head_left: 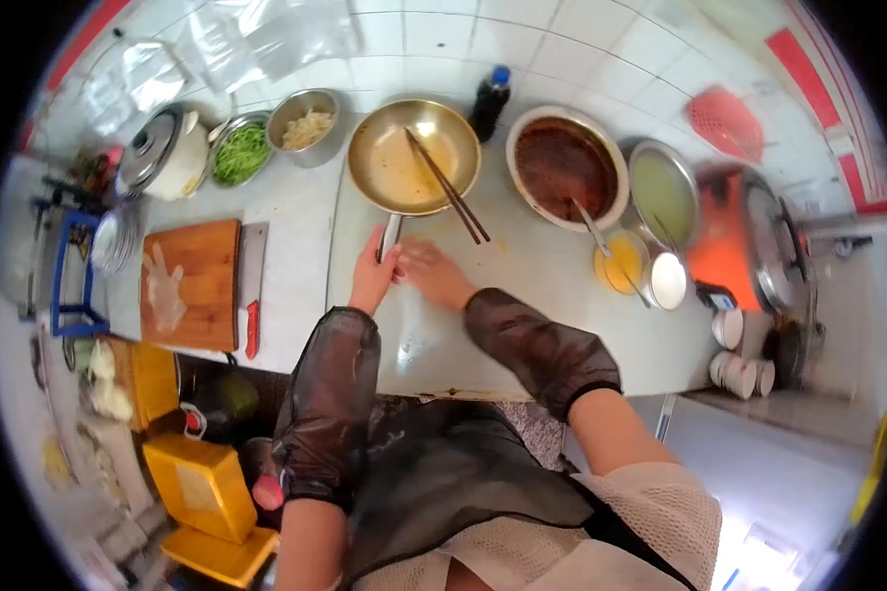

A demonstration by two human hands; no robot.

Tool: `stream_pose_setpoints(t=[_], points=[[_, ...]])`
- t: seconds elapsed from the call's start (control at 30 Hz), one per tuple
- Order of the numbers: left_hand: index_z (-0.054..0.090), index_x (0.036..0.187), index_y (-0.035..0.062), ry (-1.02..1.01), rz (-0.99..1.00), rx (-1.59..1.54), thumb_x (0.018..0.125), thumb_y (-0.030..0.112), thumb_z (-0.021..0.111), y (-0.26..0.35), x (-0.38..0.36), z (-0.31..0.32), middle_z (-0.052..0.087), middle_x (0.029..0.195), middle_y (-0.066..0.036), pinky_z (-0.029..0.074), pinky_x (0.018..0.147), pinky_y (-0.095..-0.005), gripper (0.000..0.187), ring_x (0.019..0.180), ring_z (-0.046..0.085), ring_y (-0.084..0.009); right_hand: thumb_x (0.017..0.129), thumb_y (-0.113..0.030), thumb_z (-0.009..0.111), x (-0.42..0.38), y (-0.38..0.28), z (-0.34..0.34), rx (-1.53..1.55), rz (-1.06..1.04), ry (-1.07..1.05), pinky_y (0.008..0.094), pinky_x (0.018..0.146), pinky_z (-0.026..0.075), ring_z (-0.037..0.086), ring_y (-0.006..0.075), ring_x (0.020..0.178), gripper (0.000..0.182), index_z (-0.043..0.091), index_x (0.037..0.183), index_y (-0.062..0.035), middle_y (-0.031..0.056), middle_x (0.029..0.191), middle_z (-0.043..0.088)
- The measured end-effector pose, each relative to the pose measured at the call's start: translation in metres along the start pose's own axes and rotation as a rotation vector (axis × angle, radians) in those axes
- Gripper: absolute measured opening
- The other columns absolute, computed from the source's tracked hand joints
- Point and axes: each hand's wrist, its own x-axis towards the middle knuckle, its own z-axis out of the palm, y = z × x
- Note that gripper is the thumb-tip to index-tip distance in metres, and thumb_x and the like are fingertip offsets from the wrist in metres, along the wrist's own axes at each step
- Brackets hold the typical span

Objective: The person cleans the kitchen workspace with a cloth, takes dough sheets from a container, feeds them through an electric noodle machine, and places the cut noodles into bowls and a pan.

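A steel pan (394, 163) with yellowish liquid sits on the counter, and a pair of dark chopsticks (448, 187) lies across its right rim. My left hand (373, 276) is closed around the pan's handle (389, 236) at the near side. Just to the right of the handle, my right hand (434, 274) hovers over the counter with nothing in it, blurred. Both forearms wear dark sleeve covers.
Right of the pan: a dark bottle (490, 98), a bowl of red sauce (565, 167), a green-liquid pan (663, 192), small yellow (618, 264) and white (667, 281) cups. Left: a cutting board (192, 286) with a glove, a cleaver (252, 286), bowls of greens (239, 150) and shreds (306, 126), a pot (163, 153).
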Motion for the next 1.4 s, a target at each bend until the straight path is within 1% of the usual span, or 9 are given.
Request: stream_pose_setpoints(t=[0.13,0.3,0.47,0.57,0.63,0.8,1.0,1.23,1.4], points=[[0.029,0.147,0.0088,-0.036,0.111,-0.029,0.092,0.017,0.057,-0.002,0.025,0.012,0.058,0.083,-0.003,0.041,0.045,-0.022,0.062,0.054,0.047,-0.0061,0.088,-0.009,0.046,-0.102,0.072,-0.073,-0.222,0.562,-0.099,0.052,0.108,0.024,0.035,0.0368,0.133,0.038,0.052,0.125,-0.0001,0.0163,0.135,0.048],[0.027,0.147,0.008,-0.106,0.071,-0.098,0.093,0.018,0.054,0.01,0.048,0.017,0.057,0.077,-0.003,0.042,0.047,-0.0254,0.062,0.053,0.047,-0.0093,0.092,-0.021,0.047,-0.07,0.011,-0.001,-0.217,1.134,0.178,0.0522,0.112,0.014,0.019,0.0424,0.139,0.06,0.028,0.142,0.0044,0.0291,0.148,0.022],[0.022,0.147,0.0024,-0.104,0.043,-0.049,0.093,0.02,0.055,0.006,0.042,-0.011,0.061,0.092,-0.01,0.05,0.065,-0.0312,0.065,0.069,0.058,-0.0173,0.093,-0.021,0.044,0.078,-0.102,0.061,0.055,0.977,0.069,0.0497,0.113,0.013,0.017,0.0386,0.14,0.059,0.025,0.144,0.002,0.0253,0.15,0.022],[0.029,0.142,-0.0003,0.165,0.245,0.045,0.091,0.017,0.057,-0.025,0.018,-0.07,0.047,0.124,-0.018,0.045,0.089,-0.0365,0.061,0.102,0.054,-0.025,0.094,-0.016,0.041,0.13,-0.098,0.105,1.145,1.001,0.54,0.0456,0.111,0.022,0.022,0.0336,0.14,0.057,0.022,0.147,-0.005,0.018,0.15,0.028],[0.038,0.135,-0.0013,0.434,0.375,0.203,0.085,0.006,0.058,-0.056,-0.01,-0.14,0.046,0.122,-0.019,0.043,0.093,-0.0386,0.055,0.109,0.051,-0.0292,0.093,-0.011,0.04,0.176,-0.08,0.088,0.311,0.644,0.278,0.0429,0.111,0.024,0.031,0.0311,0.136,0.049,0.035,0.141,-0.0033,0.0183,0.145,0.035],[0.042,0.126,-0.0055,0.631,0.185,0.948,0.074,0.0,0.06,-0.115,-0.08,-0.232,0.046,0.116,-0.022,0.037,0.094,-0.0447,0.055,0.107,0.045,-0.0404,0.09,-0.006,0.041,0.251,-0.016,0.12,0.005,0.6,0.144,0.0467,0.109,0.027,0.034,0.0354,0.133,0.045,0.043,0.135,-0.0008,0.0199,0.143,0.038],[0.044,0.103,-0.0027,0.52,0.026,0.849,0.074,0.006,0.06,-0.132,-0.071,-0.251,0.048,0.107,-0.026,0.042,0.081,-0.0483,0.034,0.098,0.049,-0.0444,0.089,-0.003,0.042,0.213,-0.108,0.123,0.231,0.389,0.048,0.0472,0.11,0.024,0.032,0.0375,0.134,0.046,0.04,0.134,0.0037,0.0216,0.143,0.036],[0.048,0.112,0.0059,0.373,-0.164,0.619,0.081,0.011,0.059,-0.09,-0.165,-0.266,0.056,0.102,-0.026,0.045,0.076,-0.0537,0.033,0.09,0.056,-0.0475,0.088,-0.01,0.048,0.327,-0.069,0.173,0.181,0.385,0.141,0.0477,0.111,0.023,0.031,0.0361,0.135,0.049,0.041,0.135,0.0014,0.0176,0.144,0.037],[0.049,0.109,0.0035,0.427,-0.223,0.607,0.081,0.007,0.056,-0.075,-0.242,-0.273,0.056,0.097,-0.028,0.045,0.073,-0.0512,0.03,0.089,0.055,-0.0479,0.087,-0.009,0.049,0.295,-0.117,0.176,0.249,0.054,-0.045,0.0454,0.111,0.025,0.033,0.0334,0.135,0.047,0.046,0.134,-0.004,0.0155,0.142,0.041]])
